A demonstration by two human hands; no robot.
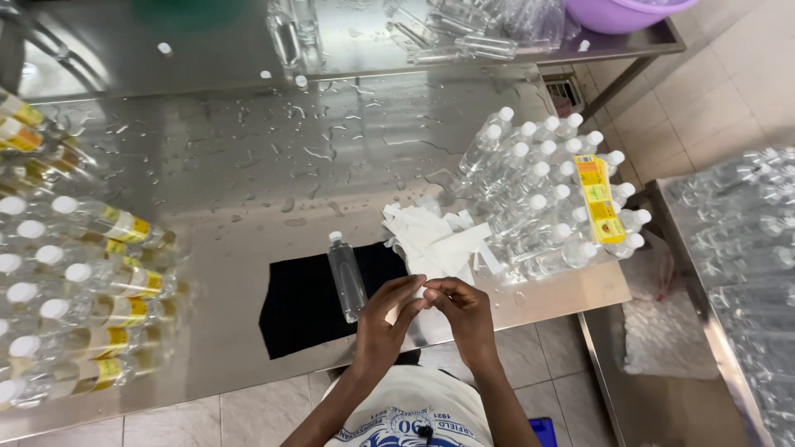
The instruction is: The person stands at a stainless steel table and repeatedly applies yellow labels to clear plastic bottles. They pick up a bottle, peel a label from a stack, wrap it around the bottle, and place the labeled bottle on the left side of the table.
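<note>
Close together at the near table edge, the left hand [383,324] and right hand [465,316] pinch a small white paper piece [427,290] between their fingertips. Just left lies a clear unlabelled bottle [346,276] on a black cloth [310,303]. Farther right sit loose white papers [437,241] and stacked clear bottles [542,194]; labelled bottles [79,294] lie far left.

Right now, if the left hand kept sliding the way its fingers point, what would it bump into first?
The left hand points up and to the right, so it would probably meet the right hand straight away; their fingertips already pinch a small white piece together. Beyond lies the pile of white papers.
</note>
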